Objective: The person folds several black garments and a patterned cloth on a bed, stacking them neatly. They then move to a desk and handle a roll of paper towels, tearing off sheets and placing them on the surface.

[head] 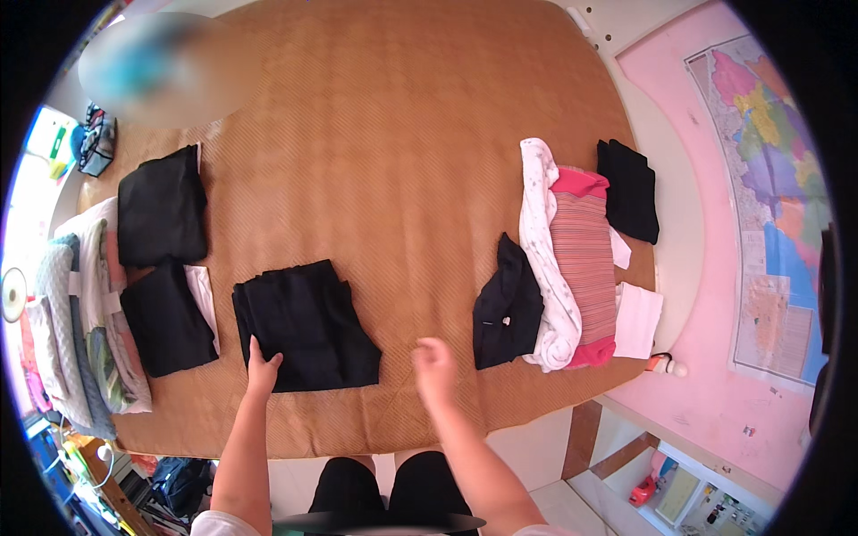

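Note:
A folded black garment (305,328), perhaps trousers, lies on the brown woven mat (395,167) in front of me. My left hand (263,368) touches its lower left edge, thumb and forefinger spread on the cloth; the other fingers are hidden. Over the mat to the right of this garment is my right hand (434,365), slightly blurred, with curled fingers and no item visible in it. Farther right, nearest to that hand, lies a crumpled black cloth item (509,311) with a small pale mark.
Left are two folded black garments (163,208) (167,321) beside stacked bedding (100,315). Right are a star-patterned white cloth (546,248), a striped red textile (583,254), black clothing (628,191) and white cloth (637,321). A wall map (771,167) and open shelving (677,489) border the bed.

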`<state>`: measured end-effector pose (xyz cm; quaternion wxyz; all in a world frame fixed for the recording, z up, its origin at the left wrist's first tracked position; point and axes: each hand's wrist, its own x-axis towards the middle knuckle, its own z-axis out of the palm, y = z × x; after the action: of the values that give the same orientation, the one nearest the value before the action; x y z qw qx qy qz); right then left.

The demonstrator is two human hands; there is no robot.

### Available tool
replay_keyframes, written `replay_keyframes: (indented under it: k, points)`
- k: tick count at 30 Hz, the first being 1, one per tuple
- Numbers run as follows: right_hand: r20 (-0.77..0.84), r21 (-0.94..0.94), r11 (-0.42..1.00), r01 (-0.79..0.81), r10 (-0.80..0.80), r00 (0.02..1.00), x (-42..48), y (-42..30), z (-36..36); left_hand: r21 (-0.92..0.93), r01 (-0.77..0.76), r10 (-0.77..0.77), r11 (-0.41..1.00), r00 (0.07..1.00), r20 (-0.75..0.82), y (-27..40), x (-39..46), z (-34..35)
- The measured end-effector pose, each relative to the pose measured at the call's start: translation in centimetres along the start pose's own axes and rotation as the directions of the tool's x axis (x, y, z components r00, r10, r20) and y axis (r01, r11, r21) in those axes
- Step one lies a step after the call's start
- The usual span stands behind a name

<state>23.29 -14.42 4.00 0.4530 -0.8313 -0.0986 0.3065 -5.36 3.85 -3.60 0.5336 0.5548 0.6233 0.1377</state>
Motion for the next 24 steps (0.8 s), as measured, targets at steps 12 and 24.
replay_keyframes:
  k: [12, 24]
  points:
    - [-0.072, -0.835, 0.532, 0.144, -0.364, 0.928, 8.6, 5.2, -10.3, 0.205, -0.764, 0.649, 0.611, 0.633, 0.422, 14.8, -9.3, 12.7]
    - [0.523, -0.264, 0.867, 0.422, -0.238, 0.818, -2.2, -10.8, -19.2, 0.004, -0.954, 0.566, 0.299, 0.180, 0.805, 24.8, -10.3, 21.1]
